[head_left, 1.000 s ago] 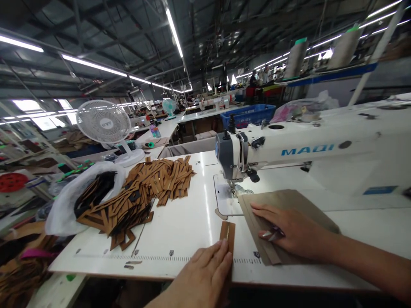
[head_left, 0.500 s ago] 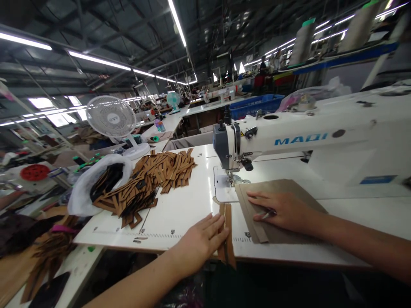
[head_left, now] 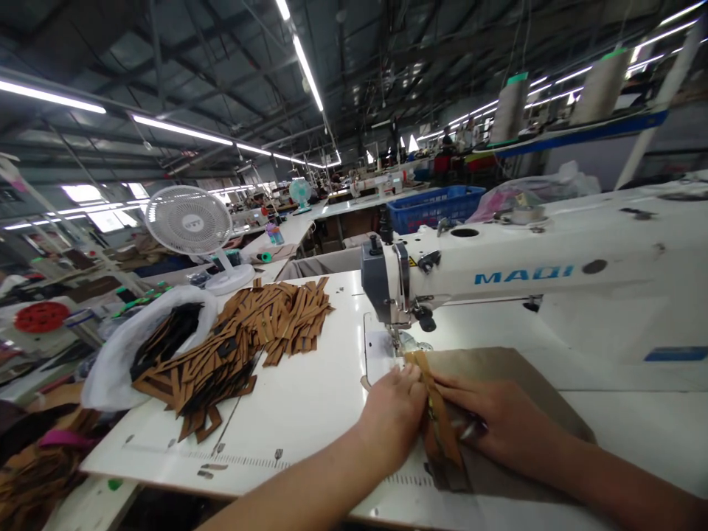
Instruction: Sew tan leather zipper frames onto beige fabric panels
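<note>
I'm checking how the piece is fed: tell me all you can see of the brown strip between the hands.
The brown strip is long, narrow and leather-like by its look. It lies along the left edge of the khaki panel, with its far end close to the foot of the sewing machine. The left hand presses its left side, and the right hand presses its right.

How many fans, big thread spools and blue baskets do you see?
Fans: 2
Thread spools: 2
Blue baskets: 1
Total: 5
</note>
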The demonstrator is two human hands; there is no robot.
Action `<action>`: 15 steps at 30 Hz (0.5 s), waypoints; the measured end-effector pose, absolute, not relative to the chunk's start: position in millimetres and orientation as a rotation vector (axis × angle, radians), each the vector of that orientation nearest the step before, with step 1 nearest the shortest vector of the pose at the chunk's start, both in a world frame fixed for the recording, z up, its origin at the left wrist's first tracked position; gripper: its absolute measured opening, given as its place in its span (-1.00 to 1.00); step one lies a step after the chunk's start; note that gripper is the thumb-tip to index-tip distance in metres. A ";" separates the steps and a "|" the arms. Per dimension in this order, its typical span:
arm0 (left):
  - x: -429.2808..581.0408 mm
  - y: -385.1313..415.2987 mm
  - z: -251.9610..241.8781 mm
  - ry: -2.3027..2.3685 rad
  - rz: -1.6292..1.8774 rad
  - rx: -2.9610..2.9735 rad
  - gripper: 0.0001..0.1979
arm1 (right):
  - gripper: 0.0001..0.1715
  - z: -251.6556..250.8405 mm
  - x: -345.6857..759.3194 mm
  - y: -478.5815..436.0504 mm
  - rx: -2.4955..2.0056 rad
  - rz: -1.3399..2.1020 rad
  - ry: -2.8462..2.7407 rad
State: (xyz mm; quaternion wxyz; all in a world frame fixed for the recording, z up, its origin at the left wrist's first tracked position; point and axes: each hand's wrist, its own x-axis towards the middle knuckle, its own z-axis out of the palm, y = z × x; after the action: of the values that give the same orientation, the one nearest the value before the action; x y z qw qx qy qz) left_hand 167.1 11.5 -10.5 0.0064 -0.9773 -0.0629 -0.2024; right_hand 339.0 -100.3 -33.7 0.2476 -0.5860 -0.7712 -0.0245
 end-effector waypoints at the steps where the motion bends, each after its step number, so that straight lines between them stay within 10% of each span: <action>1: 168.2 10.0 -13.8 -0.209 -0.629 -3.063 -0.86 | -0.45 -34.0 338.6 -100.3 -1.601 -0.069 -2.107; 15: 174.9 16.5 -38.7 -0.234 -0.768 -3.014 -0.80 | -0.17 -48.6 338.8 -100.3 -1.576 -0.206 -2.079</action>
State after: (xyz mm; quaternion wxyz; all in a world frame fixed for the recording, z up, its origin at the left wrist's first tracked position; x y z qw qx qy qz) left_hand 174.9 16.5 -38.7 0.0114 -0.9662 -0.0751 -0.2462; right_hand 338.8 -100.3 -48.6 0.2595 -0.5815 -0.7673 -0.0759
